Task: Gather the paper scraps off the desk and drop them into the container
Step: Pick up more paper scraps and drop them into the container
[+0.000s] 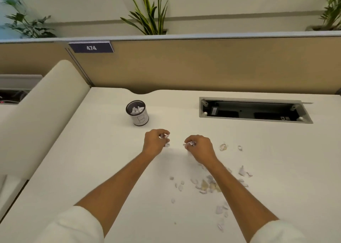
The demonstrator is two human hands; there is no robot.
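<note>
A small round container, white-walled with a dark rim and a letter B on its side, stands on the white desk and holds several white scraps. My left hand is just in front of it, fingers closed on paper scraps. My right hand rests close beside it, also pinching scraps. Loose paper scraps lie scattered on the desk under and around my right forearm. Two more scraps lie to the right of my right hand.
An open cable tray is cut into the desk at the back right. A tan partition with a "474" label closes off the back. A cream divider runs along the left edge. Plants stand behind the partition.
</note>
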